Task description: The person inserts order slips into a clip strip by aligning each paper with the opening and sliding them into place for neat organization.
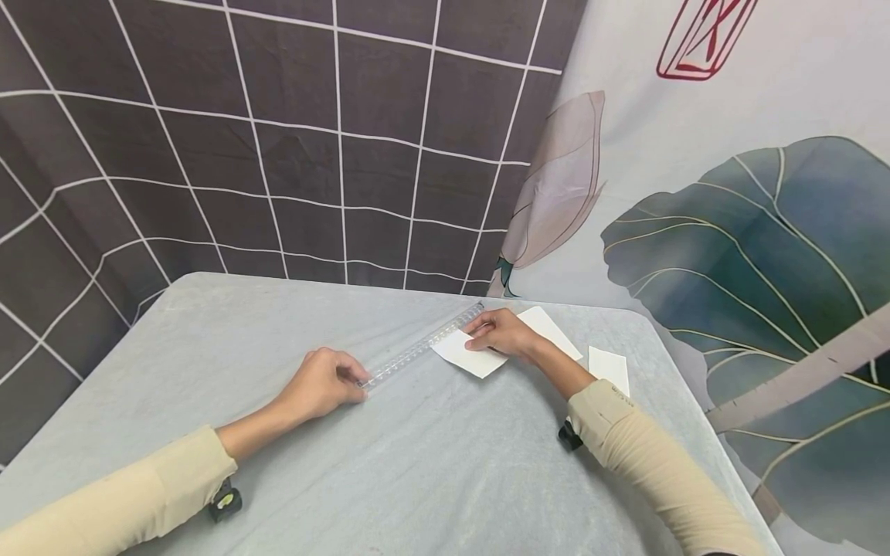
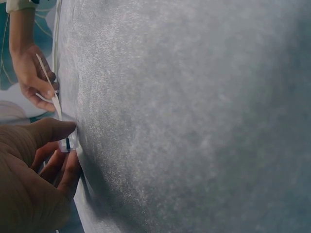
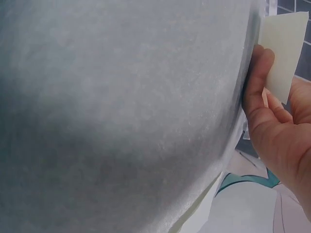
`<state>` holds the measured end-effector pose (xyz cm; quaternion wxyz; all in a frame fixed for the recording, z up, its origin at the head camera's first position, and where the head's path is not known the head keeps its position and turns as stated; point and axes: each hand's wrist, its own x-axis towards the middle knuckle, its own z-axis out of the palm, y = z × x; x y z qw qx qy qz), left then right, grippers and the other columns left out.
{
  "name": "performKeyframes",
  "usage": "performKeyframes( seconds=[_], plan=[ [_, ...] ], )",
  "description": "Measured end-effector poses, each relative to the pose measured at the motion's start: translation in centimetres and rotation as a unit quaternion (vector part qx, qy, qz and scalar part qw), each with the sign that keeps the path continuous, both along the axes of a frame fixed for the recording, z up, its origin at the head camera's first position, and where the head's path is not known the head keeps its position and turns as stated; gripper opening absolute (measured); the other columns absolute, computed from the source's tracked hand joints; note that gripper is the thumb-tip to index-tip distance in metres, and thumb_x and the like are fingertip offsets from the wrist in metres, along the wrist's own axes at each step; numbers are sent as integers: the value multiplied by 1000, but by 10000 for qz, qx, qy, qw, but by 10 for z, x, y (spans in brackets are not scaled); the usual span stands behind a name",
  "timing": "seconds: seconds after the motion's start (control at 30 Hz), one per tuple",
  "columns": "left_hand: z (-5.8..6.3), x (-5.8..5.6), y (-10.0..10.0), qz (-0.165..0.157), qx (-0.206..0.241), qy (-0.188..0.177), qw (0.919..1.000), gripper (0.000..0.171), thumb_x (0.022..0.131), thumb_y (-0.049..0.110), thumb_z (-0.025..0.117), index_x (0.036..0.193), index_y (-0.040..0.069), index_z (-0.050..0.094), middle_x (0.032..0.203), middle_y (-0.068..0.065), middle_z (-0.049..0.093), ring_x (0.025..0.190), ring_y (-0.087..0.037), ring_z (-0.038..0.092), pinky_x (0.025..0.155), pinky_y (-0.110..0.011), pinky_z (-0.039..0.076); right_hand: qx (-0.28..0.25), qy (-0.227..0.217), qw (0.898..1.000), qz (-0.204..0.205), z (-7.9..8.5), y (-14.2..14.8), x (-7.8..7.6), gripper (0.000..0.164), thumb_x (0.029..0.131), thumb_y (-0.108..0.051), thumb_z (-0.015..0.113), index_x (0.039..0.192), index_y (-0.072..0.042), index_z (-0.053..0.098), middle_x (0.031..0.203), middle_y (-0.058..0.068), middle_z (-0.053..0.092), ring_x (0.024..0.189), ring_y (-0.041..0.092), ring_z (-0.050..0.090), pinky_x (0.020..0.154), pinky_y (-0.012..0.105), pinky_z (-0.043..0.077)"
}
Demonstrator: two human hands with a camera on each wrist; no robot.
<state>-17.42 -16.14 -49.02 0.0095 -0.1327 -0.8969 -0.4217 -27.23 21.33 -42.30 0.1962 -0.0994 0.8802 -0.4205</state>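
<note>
A clear plastic ruler (image 1: pixel 406 356) lies slantwise across the grey cloth-covered table. My left hand (image 1: pixel 320 384) pinches its near end between thumb and fingers; the left wrist view shows that ruler end (image 2: pixel 68 144) at the fingertips. Toward the ruler's far end, my right hand (image 1: pixel 504 333) holds a white piece of paper (image 1: pixel 467 357) between thumb and fingers. One edge of the paper overlaps the ruler in the head view. Seen from the right wrist, the paper (image 3: pixel 284 48) stands tilted up off the table, with the fingers partly behind it.
Behind the right hand lies another white paper piece (image 1: pixel 551 332). A further white piece (image 1: pixel 609 369) sits near the table's right edge, partly hidden by the sleeve. A dark gridded cloth (image 1: pixel 292 154) hangs behind the table (image 1: pixel 417 479), and a leaf-patterned one (image 1: pixel 786 255) at the right.
</note>
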Motion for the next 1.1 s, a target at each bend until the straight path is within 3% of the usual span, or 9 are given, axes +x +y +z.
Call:
performKeyframes(
  seconds=[0.33, 0.57, 0.8, 1.1],
  plan=[
    [-9, -8, -5, 34, -159, -207, 9997, 28, 73, 19, 98, 90, 37, 86, 85, 23, 80, 85, -8, 77, 79, -29, 63, -50, 3, 10000, 34, 2, -3, 3, 40, 94, -13, 89, 130, 1, 78, 104, 8, 81, 91, 12, 68, 83, 23, 52],
    [-10, -8, -4, 68, -168, -161, 9997, 25, 73, 21, 99, 91, 34, 87, 85, 21, 81, 84, -5, 76, 78, -26, 62, -141, -40, 9998, 124, 3, -7, 5, 40, 93, -13, 89, 129, 1, 79, 102, 8, 82, 90, 11, 69, 83, 22, 53],
    [-2, 0, -2, -27, 29, -4, 10000, 23, 73, 18, 98, 93, 26, 89, 87, 12, 83, 84, -6, 75, 77, -25, 61, -18, 35, 9999, 149, 2, -10, 7, 38, 93, -13, 90, 127, 0, 80, 102, 7, 82, 93, 13, 69, 84, 22, 53],
    [-6, -6, -3, 41, -104, -223, 9997, 25, 73, 20, 98, 91, 34, 86, 86, 21, 81, 86, -8, 77, 79, -29, 63, 51, -6, 9999, 146, 4, -12, 9, 39, 93, -16, 91, 127, -2, 80, 104, 7, 82, 96, 14, 69, 84, 23, 53]
  ],
)
